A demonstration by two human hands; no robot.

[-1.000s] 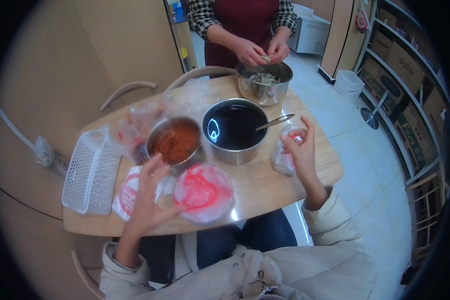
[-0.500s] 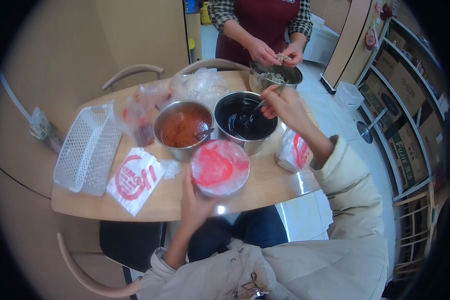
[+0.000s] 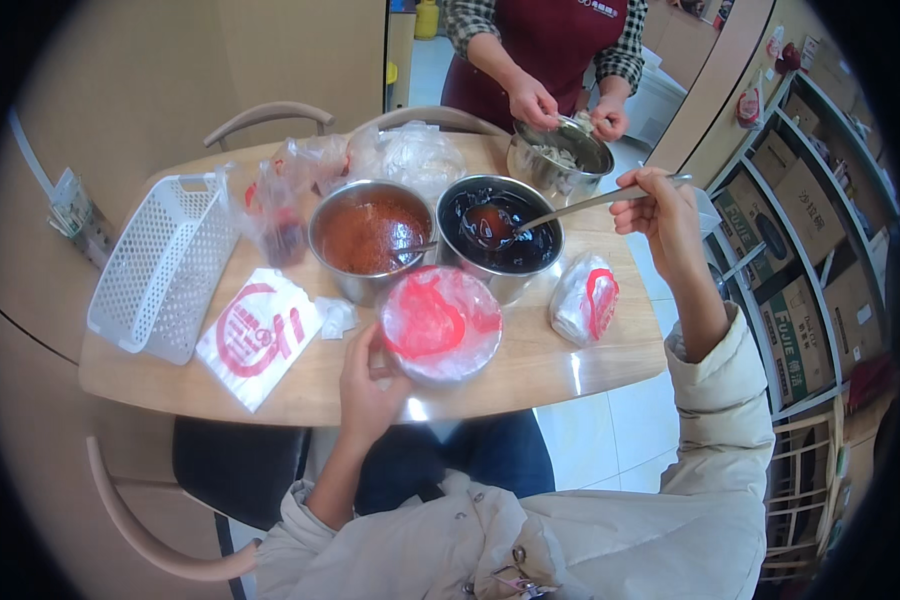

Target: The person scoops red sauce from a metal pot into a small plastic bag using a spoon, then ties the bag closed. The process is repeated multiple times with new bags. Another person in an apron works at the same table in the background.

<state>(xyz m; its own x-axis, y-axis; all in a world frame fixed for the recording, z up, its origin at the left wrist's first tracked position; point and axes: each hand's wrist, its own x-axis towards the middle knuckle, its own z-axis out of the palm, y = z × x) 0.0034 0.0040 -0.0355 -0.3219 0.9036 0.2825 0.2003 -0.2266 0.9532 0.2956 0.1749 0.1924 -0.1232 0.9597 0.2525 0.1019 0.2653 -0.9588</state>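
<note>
My right hand [image 3: 660, 215] is raised right of the pots, closed round the handle of a metal ladle [image 3: 592, 200]. The ladle's bowl dips into a steel pot of very dark liquid [image 3: 520, 283] and holds some reddish-brown liquid. At the table's near edge, my left hand [image 3: 372, 392] grips the side of a round bowl covered with white-and-red plastic [image 3: 440, 325]. Left of the dark pot stands a steel pot of orange-red sauce [image 3: 350, 284], with a spoon handle [image 3: 416, 248] resting in it.
A white perforated basket [image 3: 165, 265], a printed plastic bag [image 3: 260, 335] and clear bags [image 3: 410, 160] lie on the left and back. A wrapped bundle [image 3: 584, 300] sits at right. Across the table, a co-worker's hands [image 3: 535, 105] work over a steel bowl [image 3: 545, 178]. Shelves with boxes [image 3: 800, 320] stand right.
My right hand has moved up and right, and the ladle handle now shows at a slant with its bowl near the liquid's surface. The co-worker's hands have moved apart. The view has shifted slightly.
</note>
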